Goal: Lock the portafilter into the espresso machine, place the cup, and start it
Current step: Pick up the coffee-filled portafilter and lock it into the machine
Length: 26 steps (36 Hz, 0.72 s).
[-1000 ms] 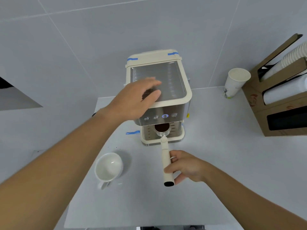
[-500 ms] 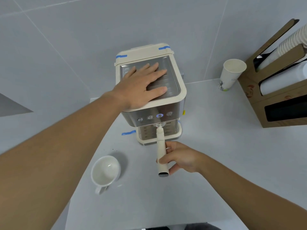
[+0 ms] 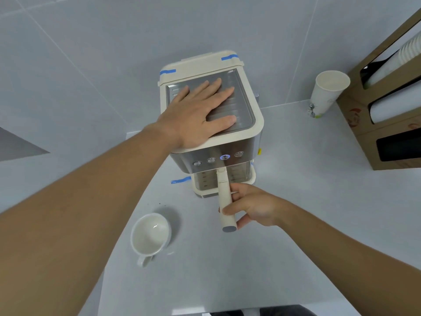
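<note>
Since half a second ago, little has shifted: our left hand stays spread flat on the ribbed metal top of the espresso machine, fingers apart and palm pressed down near the front left corner, holding nothing. Our right hand keeps its grip on the cream handle of the portafilter, thumb laid across the near side and fingers curled round the far side, closed on it. The handle points straight out toward us from under the front of the machine; its head is tucked beneath the button panel, and we cannot tell whether it is seated. One of four round buttons on the steel front glows with a blue ring. The white cup stands on the pale countertop, well to the left of the handle and apart from the machine, its own handle turned toward us. A paper cup stands near the wall at right, just beside a cardboard cup dispenser. Blue tape strips mark the machine's back lid.
</note>
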Available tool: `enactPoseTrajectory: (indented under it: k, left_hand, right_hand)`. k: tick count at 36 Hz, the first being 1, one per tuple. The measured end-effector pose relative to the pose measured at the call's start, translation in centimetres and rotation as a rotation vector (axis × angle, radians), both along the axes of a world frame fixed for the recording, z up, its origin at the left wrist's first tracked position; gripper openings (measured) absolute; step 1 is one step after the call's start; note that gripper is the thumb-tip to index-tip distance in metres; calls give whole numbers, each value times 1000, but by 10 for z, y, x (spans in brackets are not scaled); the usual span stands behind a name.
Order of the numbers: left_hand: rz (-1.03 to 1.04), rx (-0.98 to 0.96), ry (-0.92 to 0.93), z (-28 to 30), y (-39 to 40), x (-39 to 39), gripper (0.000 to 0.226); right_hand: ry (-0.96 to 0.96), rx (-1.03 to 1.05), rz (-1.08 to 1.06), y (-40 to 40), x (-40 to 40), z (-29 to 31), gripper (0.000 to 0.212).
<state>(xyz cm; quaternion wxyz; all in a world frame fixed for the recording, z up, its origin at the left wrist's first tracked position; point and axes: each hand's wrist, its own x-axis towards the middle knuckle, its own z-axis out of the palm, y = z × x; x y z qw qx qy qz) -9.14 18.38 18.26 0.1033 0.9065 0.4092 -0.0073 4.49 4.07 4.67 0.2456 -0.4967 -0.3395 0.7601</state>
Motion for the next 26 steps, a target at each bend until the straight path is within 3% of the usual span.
enactPoseTrajectory:
  k: [13, 26]
  left_hand:
    - [15, 2, -33, -1, 1, 1, 67]
    - [36, 9, -88, -1, 1, 2, 68]
  right_hand:
    - [45, 7, -62, 13, -17, -3, 48]
    - [175, -24, -298, 16, -64, -9, 49]
